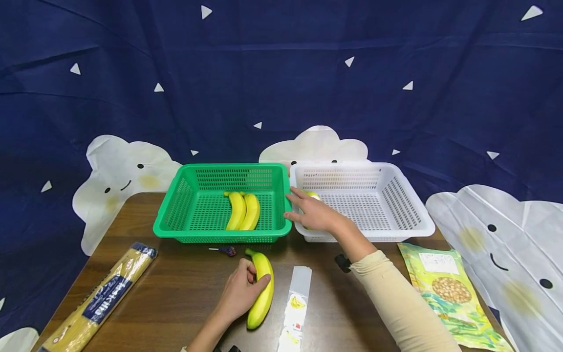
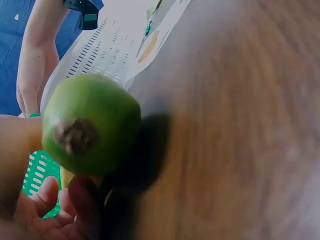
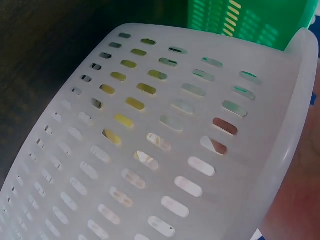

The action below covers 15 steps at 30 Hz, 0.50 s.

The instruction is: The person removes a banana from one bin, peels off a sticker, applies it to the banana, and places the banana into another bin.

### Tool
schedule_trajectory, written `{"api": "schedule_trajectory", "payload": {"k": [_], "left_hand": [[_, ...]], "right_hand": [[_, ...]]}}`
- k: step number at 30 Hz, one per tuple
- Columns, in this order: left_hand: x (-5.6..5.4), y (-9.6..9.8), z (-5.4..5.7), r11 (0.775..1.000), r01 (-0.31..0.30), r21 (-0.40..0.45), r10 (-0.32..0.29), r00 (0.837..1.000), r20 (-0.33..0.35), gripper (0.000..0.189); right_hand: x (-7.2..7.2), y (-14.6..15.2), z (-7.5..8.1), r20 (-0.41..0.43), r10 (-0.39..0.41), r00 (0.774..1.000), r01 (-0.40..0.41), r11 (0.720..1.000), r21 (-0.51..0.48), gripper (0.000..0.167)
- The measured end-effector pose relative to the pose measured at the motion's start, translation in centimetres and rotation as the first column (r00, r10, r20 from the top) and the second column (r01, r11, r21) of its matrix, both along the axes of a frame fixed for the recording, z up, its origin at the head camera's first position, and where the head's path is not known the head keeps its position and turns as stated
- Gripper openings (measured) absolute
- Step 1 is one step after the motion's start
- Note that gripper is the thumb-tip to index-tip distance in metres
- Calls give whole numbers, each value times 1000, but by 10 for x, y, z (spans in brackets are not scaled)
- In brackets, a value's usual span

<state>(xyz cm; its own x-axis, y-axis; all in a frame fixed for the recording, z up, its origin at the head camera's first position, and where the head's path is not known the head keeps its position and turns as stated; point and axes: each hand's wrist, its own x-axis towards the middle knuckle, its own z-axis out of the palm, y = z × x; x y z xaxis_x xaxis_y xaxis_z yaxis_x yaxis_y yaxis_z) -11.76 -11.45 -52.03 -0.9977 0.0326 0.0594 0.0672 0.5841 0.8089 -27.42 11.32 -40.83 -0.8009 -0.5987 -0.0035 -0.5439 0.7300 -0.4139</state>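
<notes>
My left hand (image 1: 242, 291) grips a banana (image 1: 262, 305) on the table, thumb laid across its skin. The banana's greenish blunt end (image 2: 95, 125) looms close in the left wrist view. Over the left end of a white basket (image 1: 378, 236) is my right hand (image 1: 314, 212), its fingers spread and reaching to the green basket's right rim. Beneath that hand shows part of a yellow-green thing (image 1: 313, 194), mostly hidden; yellow also shows through the slots of the white basket's wall (image 3: 180, 120). Two bananas (image 1: 251, 210) lie side by side in the green basket (image 1: 228, 234).
Between the arms lies a strip of banana stickers (image 1: 293, 305). A lollipop (image 1: 228, 251) is in front of the green basket. Packaged spaghetti (image 1: 103, 298) lies at the left, a green-yellow bag (image 1: 453, 293) at the right. A dark blue curtain (image 1: 281, 73) hangs behind.
</notes>
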Motion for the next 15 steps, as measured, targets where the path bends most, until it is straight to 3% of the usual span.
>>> {"api": "schedule_trajectory", "payload": {"k": [6, 15], "left_hand": [[-2, 1, -3, 995, -6, 101, 13, 997, -71, 36], [-1, 2, -5, 985, 32, 167, -27, 999, -35, 40]], "right_hand": [[1, 0, -1, -5, -27, 1000, 27, 1000, -7, 68], [3, -4, -2, 8, -47, 999, 46, 999, 6, 69]]}}
